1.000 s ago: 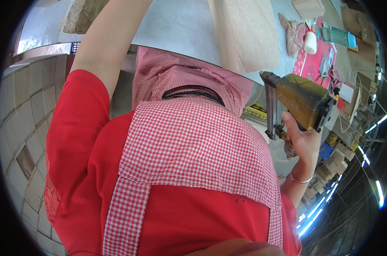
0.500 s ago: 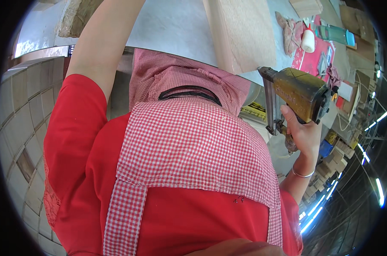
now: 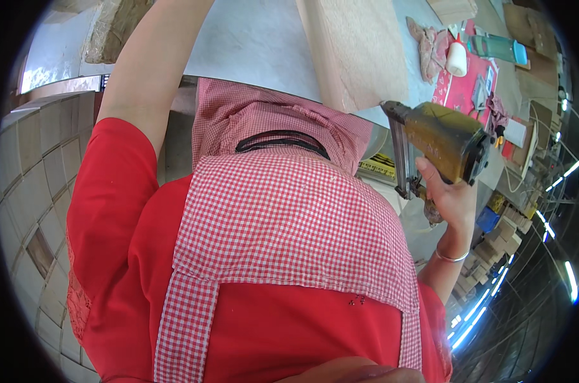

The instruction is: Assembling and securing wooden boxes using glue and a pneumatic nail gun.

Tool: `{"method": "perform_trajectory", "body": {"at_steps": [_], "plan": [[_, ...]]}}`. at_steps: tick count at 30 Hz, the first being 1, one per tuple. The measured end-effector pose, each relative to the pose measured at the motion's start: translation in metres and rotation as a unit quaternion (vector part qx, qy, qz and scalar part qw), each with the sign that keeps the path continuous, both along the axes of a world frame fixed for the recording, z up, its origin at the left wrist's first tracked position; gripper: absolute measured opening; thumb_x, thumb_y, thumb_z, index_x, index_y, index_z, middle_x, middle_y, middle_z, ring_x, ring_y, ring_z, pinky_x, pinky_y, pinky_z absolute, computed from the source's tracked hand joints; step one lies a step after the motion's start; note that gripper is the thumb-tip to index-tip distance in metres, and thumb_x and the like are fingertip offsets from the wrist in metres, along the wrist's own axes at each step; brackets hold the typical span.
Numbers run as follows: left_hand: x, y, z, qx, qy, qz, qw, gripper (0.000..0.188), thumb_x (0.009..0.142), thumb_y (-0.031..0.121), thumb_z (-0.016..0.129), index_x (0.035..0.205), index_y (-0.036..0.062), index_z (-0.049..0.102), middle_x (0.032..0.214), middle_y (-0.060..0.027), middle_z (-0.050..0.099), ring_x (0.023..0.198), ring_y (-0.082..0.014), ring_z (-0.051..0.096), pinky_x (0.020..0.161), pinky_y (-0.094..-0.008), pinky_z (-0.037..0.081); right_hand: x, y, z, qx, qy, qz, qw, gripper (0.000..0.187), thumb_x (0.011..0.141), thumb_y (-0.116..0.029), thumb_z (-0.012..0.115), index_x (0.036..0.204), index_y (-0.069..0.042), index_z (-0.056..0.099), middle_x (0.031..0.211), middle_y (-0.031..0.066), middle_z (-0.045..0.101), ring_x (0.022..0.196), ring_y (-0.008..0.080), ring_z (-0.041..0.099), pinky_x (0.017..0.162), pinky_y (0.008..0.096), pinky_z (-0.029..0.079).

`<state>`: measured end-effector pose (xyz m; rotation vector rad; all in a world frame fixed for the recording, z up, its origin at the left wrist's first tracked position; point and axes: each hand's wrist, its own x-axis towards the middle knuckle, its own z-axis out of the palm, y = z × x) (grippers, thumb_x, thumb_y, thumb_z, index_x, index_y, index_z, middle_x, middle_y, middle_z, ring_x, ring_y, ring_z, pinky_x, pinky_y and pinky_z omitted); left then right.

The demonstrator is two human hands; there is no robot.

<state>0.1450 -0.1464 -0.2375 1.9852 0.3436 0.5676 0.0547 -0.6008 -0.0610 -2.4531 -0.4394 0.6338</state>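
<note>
1 nail gun (image 3: 439, 137), scuffed amber-brown blocky body, slim metal magazine; gripped by right hand (image 3: 454, 201), fingers round handle, held just off near edge of surface (image 3: 257, 51), by near right corner of 1 long wooden piece (image 3: 356, 51): pale, fine-grained, flat-faced. Can't tell if nose touches wood. Left hand out of view, can't tell its state; 1 bare left forearm (image 3: 152, 70) crosses near edge. Toward right edge of surface: 1 crumpled pinkish rag (image 3: 431, 54), 1 white squeeze bottle (image 3: 456, 60) with red tip, 1 see-through green bottle (image 3: 493, 48) with blue lid, 1 flat red-pink sheet (image 3: 452, 90), 1 smaller wood block (image 3: 454, 9). Toward left edge: 1 rough brown block (image 3: 114, 35), shiny film over it
</note>
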Motion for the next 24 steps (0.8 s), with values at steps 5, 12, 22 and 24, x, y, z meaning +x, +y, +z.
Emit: {"method": "perform_trajectory", "body": {"at_steps": [5, 12, 22, 24], "plan": [[-0.002, -0.008, 0.004, -0.032, 0.012, -0.005, 0.999, 0.025, 0.085, 0.024, 0.067, 0.097, 0.0023, 0.074, 0.088, -0.0099, 0.073, 0.082, -0.0169, 0.066, 0.075, -0.032, 0.052, -0.013, -0.005, -0.005, 0.056, -0.024, 0.018, 0.998, 0.029, 0.083, -0.014, 0.08, 0.106, -0.001, 0.066, 0.078, -0.0006, 0.063, 0.052, 0.0046, 0.049, 0.045, 0.0217, 0.038], [-0.07, -0.023, -0.015, 0.016, -0.037, 0.204, 0.978, 0.036, 0.081, 0.028, 0.07, 0.105, 0.0013, 0.071, 0.101, -0.0186, 0.07, 0.094, -0.0263, 0.067, 0.083, -0.0367, 0.051, 0.01, -0.002, -0.004, 0.079, -0.04, -0.037, 0.995, 0.028, 0.083, -0.014, 0.079, 0.104, -0.001, 0.064, 0.076, -0.0002, 0.062, 0.049, 0.0048, 0.048, 0.042, 0.0229, 0.037], [-0.2, -0.137, 0.08, 0.313, 0.044, 0.06, 0.947, 0.038, 0.074, 0.031, 0.08, 0.09, 0.0036, 0.06, 0.105, -0.0154, 0.061, 0.104, -0.0322, 0.057, 0.087, -0.049, 0.044, 0.059, -0.027, 0.003, 0.015, -0.046, -0.128, 0.991, 0.023, 0.085, -0.013, 0.077, 0.097, 0.001, 0.063, 0.071, -0.0001, 0.06, 0.045, 0.006, 0.049, 0.041, 0.024, 0.038], [-0.173, -0.151, 0.085, 0.34, 0.021, -0.015, 0.94, 0.044, 0.07, 0.033, 0.082, 0.095, 0.0044, 0.06, 0.113, -0.0163, 0.059, 0.11, -0.033, 0.054, 0.092, -0.049, 0.042, 0.052, -0.035, 0.006, 0.043, -0.05, -0.129, 0.989, 0.022, 0.085, -0.013, 0.077, 0.096, 0.0, 0.063, 0.069, -0.0006, 0.059, 0.043, 0.0057, 0.047, 0.039, 0.0239, 0.037]]}}
